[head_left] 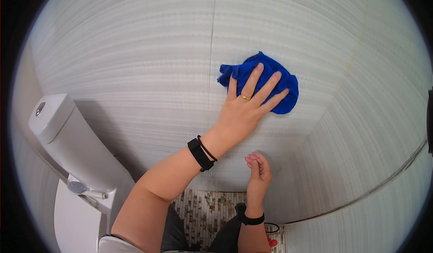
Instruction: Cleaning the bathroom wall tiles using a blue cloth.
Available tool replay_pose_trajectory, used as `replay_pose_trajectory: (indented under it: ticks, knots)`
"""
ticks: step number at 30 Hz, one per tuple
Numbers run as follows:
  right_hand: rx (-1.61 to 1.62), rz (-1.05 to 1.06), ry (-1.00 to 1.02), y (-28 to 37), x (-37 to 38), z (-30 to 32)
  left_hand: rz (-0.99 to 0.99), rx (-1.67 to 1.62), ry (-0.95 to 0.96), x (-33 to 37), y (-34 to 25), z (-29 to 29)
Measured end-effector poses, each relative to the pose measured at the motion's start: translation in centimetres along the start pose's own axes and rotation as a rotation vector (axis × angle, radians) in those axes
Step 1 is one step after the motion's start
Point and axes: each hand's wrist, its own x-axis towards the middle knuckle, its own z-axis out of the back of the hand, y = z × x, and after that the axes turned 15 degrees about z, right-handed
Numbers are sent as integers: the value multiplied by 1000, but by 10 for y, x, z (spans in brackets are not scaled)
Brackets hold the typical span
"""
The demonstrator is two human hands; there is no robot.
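Observation:
A crumpled blue cloth [285, 100] lies against the pale, striped tiled wall, right of a vertical joint. My left hand [246, 106] presses it there, palm to the wall and fingers spread over it. A gold ring shows on one finger; the thumb is hidden. Lower down, my right hand [259, 169] is raised in front of the wall, apart from the cloth. Its fingers curl loosely inward near the thumb, with nothing visible in them. Dark bands sit on both wrists.
A white toilet [85, 140] stands on the left, its tank topped by a push button. A hand shower [77, 187] rests on it. The side wall [361, 162] meets the facing wall at the right. Below is a mosaic floor [212, 208], with a small red item [272, 242] near my right forearm.

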Motion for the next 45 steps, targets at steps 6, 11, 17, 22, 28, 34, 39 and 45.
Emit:
replay_pose_trajectory:
  ticks: [6,11,17,22,28,34,39,45]
  knots:
    - [31,17,25,-2,0,-18,-52,45,310,-62,14,13]
    - [-46,39,120,-20,0,-24,-75,20,428,-127,34,12]
    - [-47,-1,189,-26,-6,-39,-37,44,324,-120,49,20]
    - [60,28,211,3,2,-54,192,59,-17,-30,60,41]
    - [120,63,223,15,6,-74,175,92,-96,-30,72,41]
    - [104,78,258,-2,-1,-85,146,152,110,-103,82,41]
    - [3,92,326,-18,-6,-89,182,136,199,-153,93,40]
    - [53,80,324,-12,-10,-101,261,105,199,-142,97,49]
